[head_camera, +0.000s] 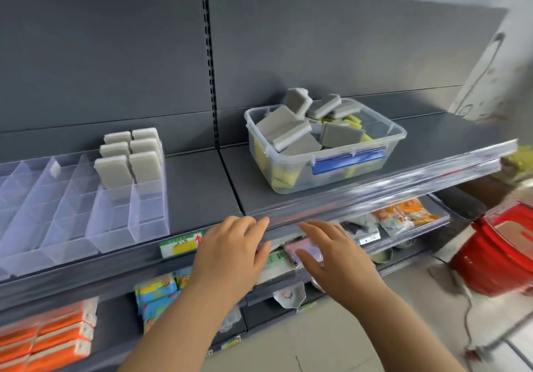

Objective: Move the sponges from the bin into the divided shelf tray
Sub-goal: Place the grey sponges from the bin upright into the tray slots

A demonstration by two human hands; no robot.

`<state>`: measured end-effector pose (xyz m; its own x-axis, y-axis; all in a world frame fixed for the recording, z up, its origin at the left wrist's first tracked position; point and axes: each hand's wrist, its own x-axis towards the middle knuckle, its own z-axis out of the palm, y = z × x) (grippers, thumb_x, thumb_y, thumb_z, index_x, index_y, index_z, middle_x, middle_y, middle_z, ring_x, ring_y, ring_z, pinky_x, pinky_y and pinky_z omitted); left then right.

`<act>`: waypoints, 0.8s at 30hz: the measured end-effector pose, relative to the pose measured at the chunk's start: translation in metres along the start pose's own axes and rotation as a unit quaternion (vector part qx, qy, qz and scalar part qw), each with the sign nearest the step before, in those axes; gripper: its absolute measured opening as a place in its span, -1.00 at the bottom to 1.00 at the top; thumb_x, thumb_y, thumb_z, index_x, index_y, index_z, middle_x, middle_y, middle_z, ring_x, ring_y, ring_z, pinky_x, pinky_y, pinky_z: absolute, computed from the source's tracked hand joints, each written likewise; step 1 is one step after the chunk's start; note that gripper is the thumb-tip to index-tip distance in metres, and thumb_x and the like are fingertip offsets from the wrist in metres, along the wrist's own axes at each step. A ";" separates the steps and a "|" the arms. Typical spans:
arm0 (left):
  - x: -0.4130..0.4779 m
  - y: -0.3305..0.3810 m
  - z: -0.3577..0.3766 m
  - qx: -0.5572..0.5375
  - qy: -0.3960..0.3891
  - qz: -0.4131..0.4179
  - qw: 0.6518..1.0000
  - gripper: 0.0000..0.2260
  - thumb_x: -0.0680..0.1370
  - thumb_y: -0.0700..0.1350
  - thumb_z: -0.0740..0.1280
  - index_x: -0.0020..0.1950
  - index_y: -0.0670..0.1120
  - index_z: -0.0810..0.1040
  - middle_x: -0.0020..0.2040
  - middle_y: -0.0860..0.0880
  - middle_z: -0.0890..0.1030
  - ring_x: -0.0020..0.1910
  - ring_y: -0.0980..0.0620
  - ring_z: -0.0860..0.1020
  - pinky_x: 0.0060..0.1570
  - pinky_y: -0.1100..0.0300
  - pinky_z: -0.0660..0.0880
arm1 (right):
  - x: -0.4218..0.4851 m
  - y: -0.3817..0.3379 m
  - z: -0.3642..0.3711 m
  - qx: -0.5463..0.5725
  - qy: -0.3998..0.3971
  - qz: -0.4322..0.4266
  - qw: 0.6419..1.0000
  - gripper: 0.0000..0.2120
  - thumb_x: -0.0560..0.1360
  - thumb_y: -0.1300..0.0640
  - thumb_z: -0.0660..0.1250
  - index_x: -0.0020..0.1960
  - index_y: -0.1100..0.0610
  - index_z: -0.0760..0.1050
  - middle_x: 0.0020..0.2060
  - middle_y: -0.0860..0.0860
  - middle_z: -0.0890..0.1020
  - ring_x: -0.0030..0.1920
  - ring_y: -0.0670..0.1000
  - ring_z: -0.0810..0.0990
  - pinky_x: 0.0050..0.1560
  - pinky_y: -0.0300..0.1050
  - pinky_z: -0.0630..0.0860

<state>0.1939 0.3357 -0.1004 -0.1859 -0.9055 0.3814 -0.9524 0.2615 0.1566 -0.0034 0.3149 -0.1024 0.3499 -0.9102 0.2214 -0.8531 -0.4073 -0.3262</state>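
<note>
From the head camera, the clear bin (399, 134) sits on the right half of the shelf (202, 181), well back from its front edge. The loose sponges (291, 129) are heaped in it at all angles, some poking above the rim.

The divided tray (86, 218) stands at the shelf's left end. Six stood sponges (129, 158) are on edge in the back compartments of its two right-hand columns, probably so the rows fill from back to front. The compartments nearer the front edge hold nothing.

The left hand (230, 253) and right hand (337, 259) hover just below the shelf's front edge, between tray and bin. Both have fingers spread and straight and grip nothing, seemingly ready to reach up into the bin.
</note>
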 end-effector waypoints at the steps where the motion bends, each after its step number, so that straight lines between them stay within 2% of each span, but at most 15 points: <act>1: 0.006 0.012 0.001 -0.002 0.003 0.009 1.000 -0.62 0.48 0.05 0.16 0.12 -0.08 0.62 -0.10 0.02 0.64 -0.14 -0.04 0.60 -0.27 0.10 0.55 | -0.004 0.011 -0.008 0.007 0.006 0.011 1.000 -0.53 0.49 -0.14 0.20 0.34 0.02 0.39 0.28 -0.09 0.47 0.28 0.00 0.43 0.20 -0.11 0.39; 8: 0.075 0.058 0.017 -0.018 0.033 0.057 0.998 -0.64 0.49 0.04 0.16 0.13 -0.07 0.62 -0.08 0.04 0.63 -0.12 0.00 0.59 -0.29 0.13 0.52 | 0.018 0.081 -0.042 0.036 0.020 0.053 0.998 -0.55 0.54 -0.11 0.18 0.40 -0.07 0.28 0.34 -0.14 0.37 0.30 -0.08 0.37 0.26 -0.20 0.32; 12: 0.132 0.057 0.031 -0.029 0.068 0.073 0.995 -0.64 0.50 0.03 0.16 0.14 -0.07 0.61 -0.04 0.03 0.64 -0.08 0.02 0.59 -0.25 0.15 0.52 | 0.061 0.115 -0.052 0.036 0.031 0.060 0.997 -0.55 0.53 -0.13 0.16 0.40 -0.11 0.24 0.34 -0.17 0.34 0.32 -0.11 0.32 0.26 -0.24 0.29; 17: 0.220 0.048 0.041 -0.038 0.101 0.086 0.990 -0.64 0.52 0.01 0.14 0.17 -0.09 0.60 0.00 0.00 0.64 -0.04 0.00 0.59 -0.19 0.16 0.54 | 0.130 0.149 -0.077 0.044 0.065 0.068 0.995 -0.57 0.53 -0.10 0.19 0.38 -0.10 0.29 0.32 -0.16 0.38 0.31 -0.10 0.36 0.25 -0.24 0.29; 22: 0.289 0.046 0.057 -0.040 0.080 0.079 0.993 -0.74 0.56 -0.04 0.25 0.19 -0.08 0.58 0.02 -0.03 0.65 -0.04 -0.02 0.60 -0.23 0.15 0.56 | 0.177 0.187 -0.090 0.068 0.078 0.093 0.990 -0.60 0.52 -0.07 0.22 0.35 -0.10 0.32 0.26 -0.17 0.41 0.20 -0.17 0.39 0.15 -0.31 0.31; 24: 0.304 0.046 0.062 -0.032 0.050 0.072 0.996 -0.64 0.52 0.02 0.17 0.21 -0.05 0.58 0.03 -0.02 0.65 -0.06 -0.01 0.61 -0.27 0.17 0.55 | 0.195 0.202 -0.090 0.069 0.068 0.095 0.991 -0.61 0.52 -0.06 0.23 0.33 -0.10 0.33 0.25 -0.18 0.43 0.12 -0.23 0.35 0.11 -0.38 0.29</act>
<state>0.0784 0.0522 -0.0333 -0.2906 -0.8204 0.4925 -0.9000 0.4091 0.1505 -0.1418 0.0620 -0.0427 0.1249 -0.9567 0.2629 -0.8337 -0.2449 -0.4950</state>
